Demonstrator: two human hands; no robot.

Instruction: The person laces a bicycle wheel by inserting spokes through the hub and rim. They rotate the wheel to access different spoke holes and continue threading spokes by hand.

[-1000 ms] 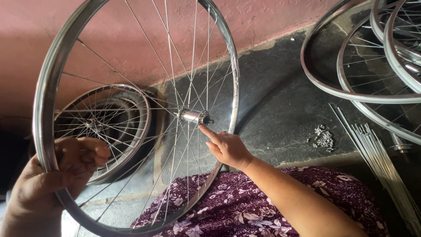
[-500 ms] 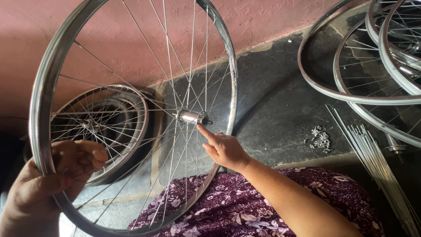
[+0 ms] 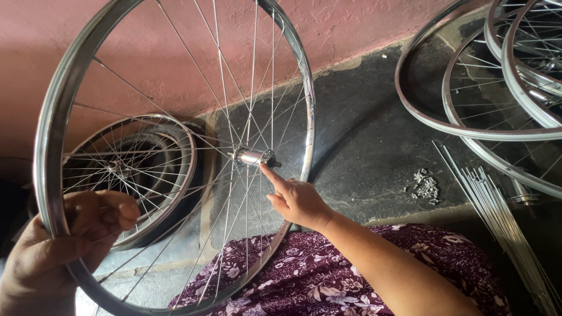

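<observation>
A large chrome bicycle wheel [image 3: 54,152] with thin spokes stands upright in front of me. My left hand [image 3: 64,246] grips its rim at the lower left, fingers curled over the metal. The wheel's silver hub [image 3: 253,157] sits at the centre. My right hand [image 3: 295,199] reaches through from the right, its index finger stretched out and touching the spokes just below the hub. My lap is covered by maroon flowered cloth [image 3: 304,275], and the wheel's lower rim rests against it.
A smaller spoked wheel [image 3: 134,169] leans against the pink wall [image 3: 363,23] behind. Several more rims [image 3: 468,126] lie on the dark floor at upper right. A bundle of loose spokes [image 3: 497,210] and a small pile of nipples [image 3: 426,187] lie to the right.
The view and the wheel have shifted slightly. My right index finger stays at the spokes under the hub, and my left hand keeps its grip on the rim.
</observation>
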